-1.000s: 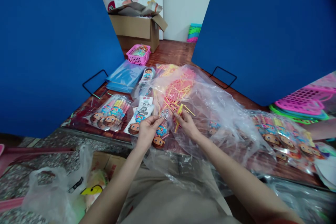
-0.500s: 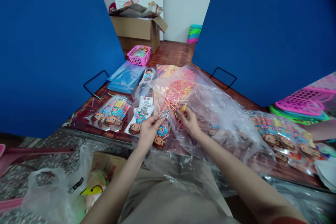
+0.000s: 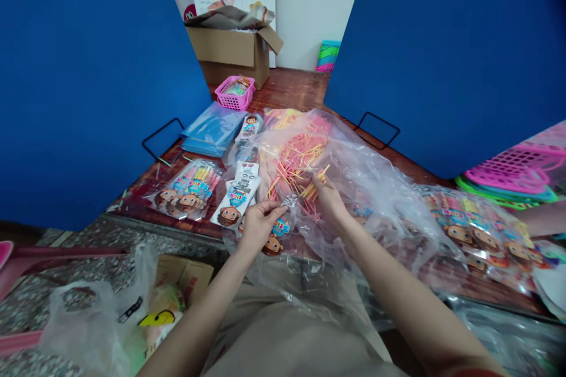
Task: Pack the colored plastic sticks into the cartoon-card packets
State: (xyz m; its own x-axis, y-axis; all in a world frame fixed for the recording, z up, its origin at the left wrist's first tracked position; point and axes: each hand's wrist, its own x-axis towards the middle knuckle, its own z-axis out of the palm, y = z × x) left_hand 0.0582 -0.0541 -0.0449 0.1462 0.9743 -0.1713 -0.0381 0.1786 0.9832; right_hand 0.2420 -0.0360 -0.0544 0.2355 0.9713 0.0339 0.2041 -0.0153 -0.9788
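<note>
At a crowded wooden table (image 3: pixel 292 83), a person's left hand (image 3: pixel 262 222) is pinching the upper part of a cartoon-printed packet (image 3: pixel 273 244), thumb and fingertips closing on it; the packet is lying near the table's front edge, apart from the right hand; the right hand (image 3: pixel 328 193) is curling its fingers around a small bunch of yellow sticks (image 3: pixel 311 191), their tips showing above the fingers; just beyond, a heap of pink and yellow sticks (image 3: pixel 303 150) is spilling from a large clear plastic bag (image 3: pixel 375 188); to the left, flat printed packets (image 3: pixel 234 203) are lying next to a group of filled packets (image 3: pixel 190 191), while more filled packets (image 3: pixel 469 227) are resting at right, near another person's arm (image 3: pixel 543 221); the step in hand is apparently one of sorting a bunch to go into the packet; the next move is probably calling for a packet mouth held open and sticks kept level, as loose ends could be catching on the film.
</note>
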